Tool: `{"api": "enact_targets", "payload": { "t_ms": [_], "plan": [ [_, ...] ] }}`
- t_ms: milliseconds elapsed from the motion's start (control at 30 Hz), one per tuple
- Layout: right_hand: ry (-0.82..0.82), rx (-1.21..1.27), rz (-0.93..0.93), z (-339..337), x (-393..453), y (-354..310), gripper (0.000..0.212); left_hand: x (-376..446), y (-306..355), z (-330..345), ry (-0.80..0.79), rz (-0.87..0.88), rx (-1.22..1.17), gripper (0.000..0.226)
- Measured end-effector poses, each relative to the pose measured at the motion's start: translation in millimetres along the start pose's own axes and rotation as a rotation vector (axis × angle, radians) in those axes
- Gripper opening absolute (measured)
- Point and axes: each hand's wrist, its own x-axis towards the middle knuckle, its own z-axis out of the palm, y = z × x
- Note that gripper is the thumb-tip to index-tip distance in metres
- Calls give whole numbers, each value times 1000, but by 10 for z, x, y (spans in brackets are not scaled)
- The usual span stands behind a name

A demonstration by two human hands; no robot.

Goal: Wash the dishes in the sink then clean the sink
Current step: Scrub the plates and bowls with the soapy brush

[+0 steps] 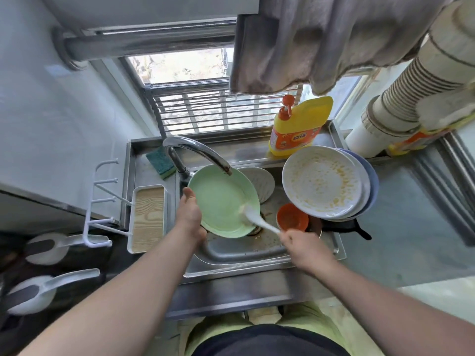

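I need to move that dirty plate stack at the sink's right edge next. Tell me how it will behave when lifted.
The plate stack probably shifts easily: the plates sit tilted and offset, overhanging the sink. The top plate looks greasy with residue, so likely slippery. Several plates together will probably feel heavy; whether they are breakable ceramic or plastic I cannot tell.

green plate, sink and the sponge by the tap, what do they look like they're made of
Green plate: probably melamine or plastic, going by its flat pastel colour and soft, dull sheen; glazed ceramic can't be ruled out.
Sink: stainless steel, with a grey brushed surface and blurred reflections.
Sponge: a foam block with a dark green, rough scouring layer on top and a yellow edge showing below.
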Motion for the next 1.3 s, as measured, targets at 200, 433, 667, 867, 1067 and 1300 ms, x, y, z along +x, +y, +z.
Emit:
{"api": "enact_targets", "payload": {
  "t_ms": [200, 433, 667, 867, 1067, 1300],
  "plan": [
    [-10, 161, -133, 74, 157, -711, 54, -122, -213, 106, 62, 28, 115, 43],
    [-37, 109, -35, 181, -154, -230, 55, -78, -34, 34, 112, 11, 30, 29],
    [63, 148, -20, -148, 370, -463, 57, -146, 42, 99, 45, -4, 55, 33],
    [-66, 30, -141, 39, -129, -331, 55, -36, 100, 7, 50, 38, 36, 31],
    [116, 63, -81, -421, 330, -518, 57, -191, 157, 27, -10, -34, 20, 50],
    [-22, 102, -136, 9, -223, -518, 56, -219, 175, 3, 10, 49, 51, 45]
  ]
}}
